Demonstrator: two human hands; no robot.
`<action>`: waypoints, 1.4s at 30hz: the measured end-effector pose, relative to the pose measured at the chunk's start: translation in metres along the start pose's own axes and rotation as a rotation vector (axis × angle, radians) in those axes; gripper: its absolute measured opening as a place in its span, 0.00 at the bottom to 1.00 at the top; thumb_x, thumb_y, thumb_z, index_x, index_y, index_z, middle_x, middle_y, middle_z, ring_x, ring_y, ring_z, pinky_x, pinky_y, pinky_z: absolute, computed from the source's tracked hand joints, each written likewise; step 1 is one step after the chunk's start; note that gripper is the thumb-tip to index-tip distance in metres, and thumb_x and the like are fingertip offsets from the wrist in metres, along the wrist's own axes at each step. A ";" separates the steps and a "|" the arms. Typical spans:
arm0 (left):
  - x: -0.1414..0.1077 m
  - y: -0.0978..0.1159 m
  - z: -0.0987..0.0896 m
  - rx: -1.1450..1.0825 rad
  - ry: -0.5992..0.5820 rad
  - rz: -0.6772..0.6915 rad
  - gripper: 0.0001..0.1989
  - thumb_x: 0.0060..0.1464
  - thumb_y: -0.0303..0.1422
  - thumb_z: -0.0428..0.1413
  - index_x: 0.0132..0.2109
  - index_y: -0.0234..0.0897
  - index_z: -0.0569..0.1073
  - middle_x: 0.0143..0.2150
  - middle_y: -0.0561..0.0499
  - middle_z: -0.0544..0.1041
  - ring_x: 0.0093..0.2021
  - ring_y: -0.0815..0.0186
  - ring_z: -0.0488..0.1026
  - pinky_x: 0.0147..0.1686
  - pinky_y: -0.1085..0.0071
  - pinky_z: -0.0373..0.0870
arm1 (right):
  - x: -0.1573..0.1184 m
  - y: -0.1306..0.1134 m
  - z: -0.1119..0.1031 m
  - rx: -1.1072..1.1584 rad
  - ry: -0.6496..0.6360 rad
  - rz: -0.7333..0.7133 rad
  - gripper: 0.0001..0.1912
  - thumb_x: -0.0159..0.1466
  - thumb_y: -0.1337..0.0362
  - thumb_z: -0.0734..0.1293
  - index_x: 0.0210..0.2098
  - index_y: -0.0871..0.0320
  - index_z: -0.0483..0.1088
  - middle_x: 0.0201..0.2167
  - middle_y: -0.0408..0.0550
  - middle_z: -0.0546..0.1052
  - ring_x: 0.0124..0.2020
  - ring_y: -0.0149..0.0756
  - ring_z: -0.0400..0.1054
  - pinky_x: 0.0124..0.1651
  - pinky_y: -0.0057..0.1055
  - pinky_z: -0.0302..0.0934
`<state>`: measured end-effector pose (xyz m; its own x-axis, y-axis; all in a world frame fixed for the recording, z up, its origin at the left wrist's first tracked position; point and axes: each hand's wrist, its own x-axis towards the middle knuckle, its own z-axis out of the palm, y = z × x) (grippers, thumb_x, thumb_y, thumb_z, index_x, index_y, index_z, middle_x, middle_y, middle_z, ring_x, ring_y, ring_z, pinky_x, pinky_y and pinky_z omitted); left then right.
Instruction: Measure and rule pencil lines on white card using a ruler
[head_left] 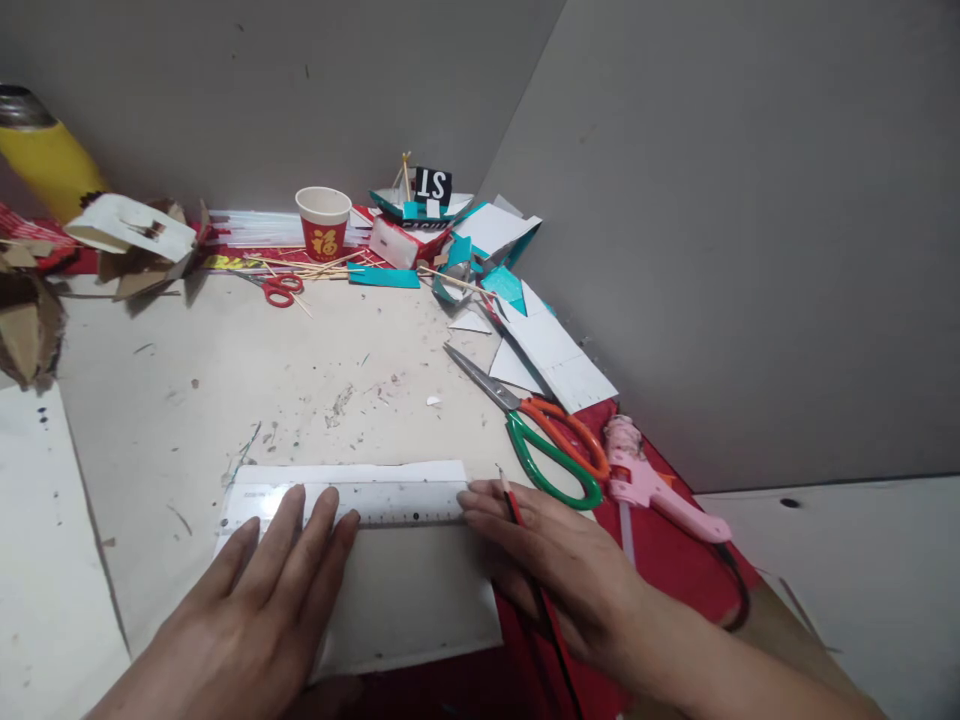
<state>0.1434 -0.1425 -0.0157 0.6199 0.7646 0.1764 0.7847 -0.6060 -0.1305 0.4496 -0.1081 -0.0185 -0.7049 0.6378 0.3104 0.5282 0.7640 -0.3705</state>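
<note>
A clear plastic ruler (409,505) lies across a sheet of white card (420,600); a strip of the card shows beyond its far edge. With fingers spread, my left hand (262,590) rests flat on the ruler's left half. My right hand (562,560) touches the ruler's right end with its fingertips. A red and black pencil (553,630) is held between that hand's fingers, its tip pointing away from me. Just beyond the right hand lie large scissors (555,470) with one green and one orange handle.
A pink glue gun (660,495) lies on red cloth at right. Cut card pieces (559,350) line the right wall. Along the back are a red paper cup (324,225), small red scissors (281,290), thin wooden sticks and a card boat (420,200). Cardboard models (142,240) stand at left.
</note>
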 end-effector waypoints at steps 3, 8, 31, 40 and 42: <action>0.000 -0.001 0.000 -0.033 -0.002 0.015 0.32 0.61 0.55 0.44 0.61 0.39 0.70 0.64 0.51 0.67 0.64 0.57 0.63 0.56 0.61 0.58 | 0.004 -0.002 -0.001 -0.034 -0.030 -0.001 0.25 0.64 0.76 0.62 0.61 0.63 0.61 0.57 0.59 0.72 0.63 0.41 0.62 0.62 0.40 0.62; 0.000 0.001 0.002 -0.073 0.014 -0.037 0.34 0.58 0.59 0.45 0.60 0.41 0.71 0.64 0.52 0.67 0.64 0.58 0.61 0.58 0.61 0.55 | 0.005 -0.008 0.002 -0.114 -0.069 -0.001 0.22 0.66 0.74 0.62 0.60 0.67 0.63 0.58 0.61 0.71 0.64 0.41 0.60 0.63 0.39 0.61; -0.006 0.009 0.006 0.135 0.014 -0.008 0.29 0.61 0.53 0.46 0.59 0.40 0.71 0.60 0.49 0.74 0.61 0.55 0.61 0.55 0.58 0.56 | -0.015 -0.001 0.020 -0.379 -0.063 -0.096 0.27 0.68 0.71 0.56 0.67 0.64 0.57 0.66 0.54 0.62 0.68 0.47 0.52 0.58 0.38 0.67; -0.011 0.014 0.011 0.140 -0.005 -0.029 0.27 0.61 0.45 0.49 0.62 0.37 0.66 0.63 0.43 0.69 0.64 0.50 0.58 0.57 0.54 0.55 | -0.018 -0.001 0.021 -0.375 -0.072 -0.064 0.28 0.68 0.70 0.56 0.68 0.61 0.55 0.67 0.50 0.62 0.68 0.46 0.53 0.60 0.38 0.65; -0.010 0.012 0.010 0.157 -0.002 0.016 0.28 0.61 0.46 0.48 0.62 0.36 0.65 0.63 0.43 0.69 0.64 0.49 0.58 0.57 0.55 0.55 | -0.016 -0.001 0.020 -0.373 -0.066 -0.068 0.28 0.69 0.70 0.56 0.68 0.61 0.54 0.66 0.50 0.63 0.67 0.46 0.55 0.60 0.37 0.65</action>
<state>0.1465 -0.1550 -0.0285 0.6325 0.7555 0.1708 0.7659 -0.5770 -0.2838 0.4508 -0.1210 -0.0409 -0.7668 0.5863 0.2613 0.6067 0.7949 -0.0031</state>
